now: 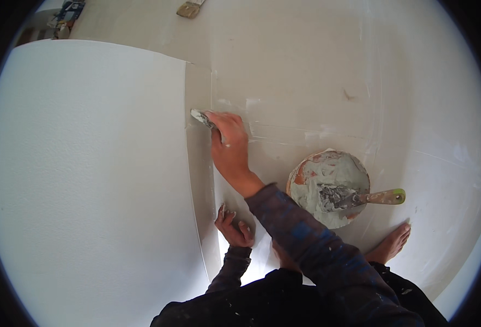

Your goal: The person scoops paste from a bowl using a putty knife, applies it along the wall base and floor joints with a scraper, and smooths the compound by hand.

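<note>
My right hand (231,146) reaches forward and is closed on a small putty-smeared scraper (202,116); most of the scraper is hidden under the fingers. Its whitish end sits at the beige skirting strip (199,90) along the foot of the white wall (93,158). Closer to my body, my left hand (234,229) is beside the same strip, fingers bent but apart, with pale smears on them. To the right stands a round tub (329,157) of grey-white filler paste (336,169). A putty knife (385,197) rests across it, its blade coated and its green-tipped handle sticking out over the rim.
A flat brush (189,10) with dirty bristles lies on the beige floor (289,60) at the far edge. My bare foot (394,243) is right of the tub, near me. Assorted items (67,17) stand at the far left beyond the wall's end.
</note>
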### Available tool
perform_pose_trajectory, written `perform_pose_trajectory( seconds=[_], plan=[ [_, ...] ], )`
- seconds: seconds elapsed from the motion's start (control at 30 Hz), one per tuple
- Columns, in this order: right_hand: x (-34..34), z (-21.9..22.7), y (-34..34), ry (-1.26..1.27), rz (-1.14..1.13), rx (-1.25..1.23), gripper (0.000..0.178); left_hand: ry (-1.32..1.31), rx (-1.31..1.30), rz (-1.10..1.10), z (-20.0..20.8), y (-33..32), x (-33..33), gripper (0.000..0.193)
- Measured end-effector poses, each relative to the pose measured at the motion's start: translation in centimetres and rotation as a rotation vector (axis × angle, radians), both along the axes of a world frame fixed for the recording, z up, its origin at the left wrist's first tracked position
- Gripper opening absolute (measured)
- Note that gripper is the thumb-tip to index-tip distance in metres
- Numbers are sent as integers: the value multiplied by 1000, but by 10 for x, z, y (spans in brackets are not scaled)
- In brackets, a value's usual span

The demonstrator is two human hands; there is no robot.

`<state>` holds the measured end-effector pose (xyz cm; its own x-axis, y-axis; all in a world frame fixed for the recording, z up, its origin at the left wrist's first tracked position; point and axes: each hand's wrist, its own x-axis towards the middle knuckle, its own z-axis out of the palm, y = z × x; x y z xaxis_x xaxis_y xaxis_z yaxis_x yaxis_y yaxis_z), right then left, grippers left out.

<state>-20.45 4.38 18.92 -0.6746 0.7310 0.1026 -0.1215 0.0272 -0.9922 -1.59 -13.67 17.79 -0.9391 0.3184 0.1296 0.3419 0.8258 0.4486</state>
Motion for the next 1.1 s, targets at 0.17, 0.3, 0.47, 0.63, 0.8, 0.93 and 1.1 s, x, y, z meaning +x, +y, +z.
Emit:
perform_pose_trajectory(
  seconds=[0.17,0.3,0.47,0.63,0.8,0.93,1.1],
  plan=[
    [8,3,1,23,87,100,41,73,7,0,-1,2,-2,34],
    [20,3,11,44,192,112,40,79,-30,-19,3,6,-4,33],
    [19,4,9,-54,144,-73,38,26,-23,-7,1,3,-2,37],
    [9,2,1,19,58,78,36,34,13,12,-2,1,-2,36],
    [48,8,-6,-34,233,48,35,24,3,2,-2,3,-5,41],
    [14,5,4,-211,57,-42,34,93,-17,5,-4,2,-2,37],
    [-19,22,-1,-381,135,72,21,52,87,-58,-7,4,-4,51]
  ],
)
